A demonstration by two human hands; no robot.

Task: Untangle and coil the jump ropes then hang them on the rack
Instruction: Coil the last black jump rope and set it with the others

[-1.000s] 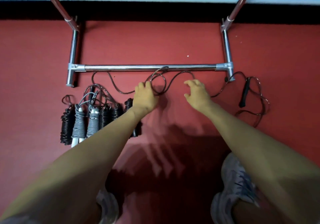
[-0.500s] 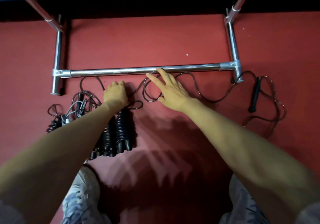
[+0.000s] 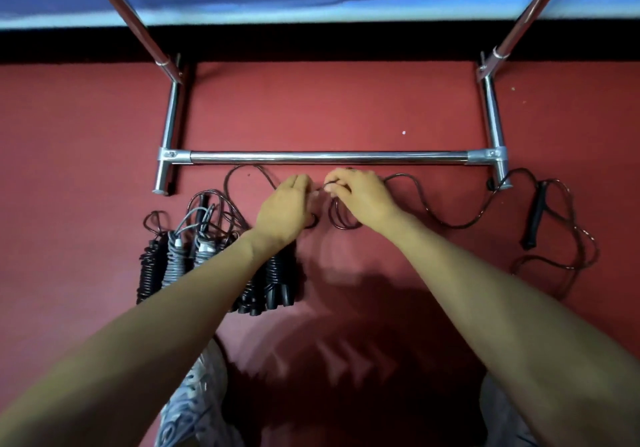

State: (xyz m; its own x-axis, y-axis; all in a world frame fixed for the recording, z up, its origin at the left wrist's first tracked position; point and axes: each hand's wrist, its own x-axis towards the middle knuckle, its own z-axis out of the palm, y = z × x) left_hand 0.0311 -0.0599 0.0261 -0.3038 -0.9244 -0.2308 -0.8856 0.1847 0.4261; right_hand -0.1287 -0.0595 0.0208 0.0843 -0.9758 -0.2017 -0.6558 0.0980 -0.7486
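Red carpet floor (image 3: 346,107), short-piled, carries the rack (image 3: 329,157) — chrome tube, its bottom bar running left-right. Just nearer than that bar lies the loose jump rope (image 3: 458,227): thin, dark, glossy cord, snaking left-right, long axis parallel to the bar. It ends at right in a black handle (image 3: 535,218) lying near-to-far. Coiled ropes (image 3: 277,273), black and grey spirals, lie partly under the left forearm. Right hand (image 3: 360,197) pinches the cord with curled fingers, loops beneath it. Left hand (image 3: 285,209) reaches the cord just beside it — grip unclear.
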